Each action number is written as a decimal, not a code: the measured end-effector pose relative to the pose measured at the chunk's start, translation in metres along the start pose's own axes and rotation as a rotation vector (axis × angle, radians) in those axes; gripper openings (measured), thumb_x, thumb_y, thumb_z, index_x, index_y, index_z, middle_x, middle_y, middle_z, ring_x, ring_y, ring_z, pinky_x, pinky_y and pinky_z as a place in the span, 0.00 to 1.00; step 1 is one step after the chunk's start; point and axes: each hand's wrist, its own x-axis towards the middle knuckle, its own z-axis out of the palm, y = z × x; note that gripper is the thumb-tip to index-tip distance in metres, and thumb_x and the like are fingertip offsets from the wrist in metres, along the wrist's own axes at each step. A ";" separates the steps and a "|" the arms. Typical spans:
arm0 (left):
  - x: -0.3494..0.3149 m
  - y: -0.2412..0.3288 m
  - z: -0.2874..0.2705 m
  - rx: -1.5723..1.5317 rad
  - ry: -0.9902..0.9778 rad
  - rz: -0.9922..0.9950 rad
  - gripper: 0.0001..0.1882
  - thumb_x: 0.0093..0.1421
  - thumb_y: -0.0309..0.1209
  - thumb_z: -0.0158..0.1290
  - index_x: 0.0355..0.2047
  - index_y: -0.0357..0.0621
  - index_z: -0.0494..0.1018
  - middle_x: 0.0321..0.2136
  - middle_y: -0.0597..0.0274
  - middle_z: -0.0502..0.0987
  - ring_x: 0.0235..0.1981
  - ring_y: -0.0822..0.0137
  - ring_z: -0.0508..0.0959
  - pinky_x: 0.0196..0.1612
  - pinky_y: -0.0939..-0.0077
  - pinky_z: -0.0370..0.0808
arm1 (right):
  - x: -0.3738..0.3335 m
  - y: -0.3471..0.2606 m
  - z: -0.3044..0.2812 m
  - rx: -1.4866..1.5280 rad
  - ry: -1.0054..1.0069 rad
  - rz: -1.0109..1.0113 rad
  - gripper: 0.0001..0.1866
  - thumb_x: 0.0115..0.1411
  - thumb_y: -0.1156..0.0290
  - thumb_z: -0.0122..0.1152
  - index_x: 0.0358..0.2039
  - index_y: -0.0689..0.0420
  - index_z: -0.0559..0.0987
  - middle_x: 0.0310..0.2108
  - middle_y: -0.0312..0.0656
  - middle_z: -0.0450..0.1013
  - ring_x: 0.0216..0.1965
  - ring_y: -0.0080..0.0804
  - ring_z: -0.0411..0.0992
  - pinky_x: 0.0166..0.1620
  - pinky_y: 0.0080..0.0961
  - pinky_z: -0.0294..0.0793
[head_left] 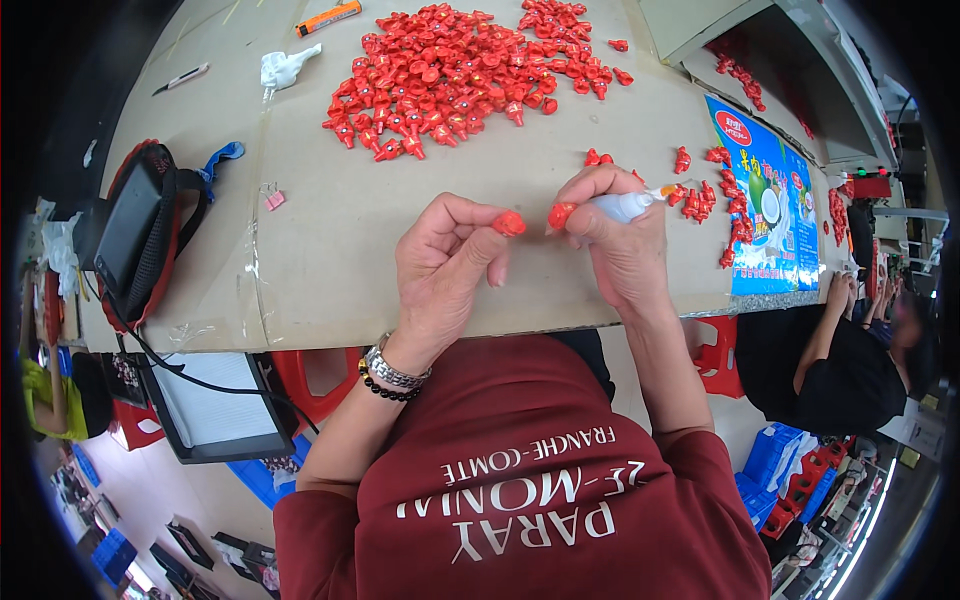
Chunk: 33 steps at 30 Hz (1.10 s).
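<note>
Red caps everywhere, basically. The left hand (445,265) has one red cap (509,223) pinched at its fingertips, held up over the near edge of the table (330,230). The right hand (615,240) is closed around a small white glue bottle (622,206) with an orange nozzle, and there's a second red piece (560,214) pinched at its fingertips too, just beside the first one but not quite touching it.

As for progress, I'd guess it's early days. The big pile (455,75) at the far side of the table looks like the stock to work through, and it's huge. The small bunch (705,190) off to the right, near the blue printed sheet (765,200), looks like the finished lot, though I can't really tell done from undone here. If that's right, most of the work is left.

Pose: both forearms come up from the bottom edge and meet in the middle, wrists resting at or just over the table edge, hands close together, fingers curled in. The left wrist wears a metal watch (395,370) and a dark bead bracelet. Another person sits off to the right.
</note>
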 end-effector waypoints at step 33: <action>-0.004 -0.003 -0.001 0.276 -0.039 0.056 0.04 0.65 0.25 0.48 0.37 0.37 0.69 0.28 0.62 0.74 0.20 0.78 0.68 0.23 0.85 0.65 | -0.002 0.026 0.009 -0.270 -0.002 -0.232 0.05 0.46 0.82 0.68 0.23 0.61 0.79 0.24 0.36 0.76 0.27 0.18 0.73 0.32 0.16 0.71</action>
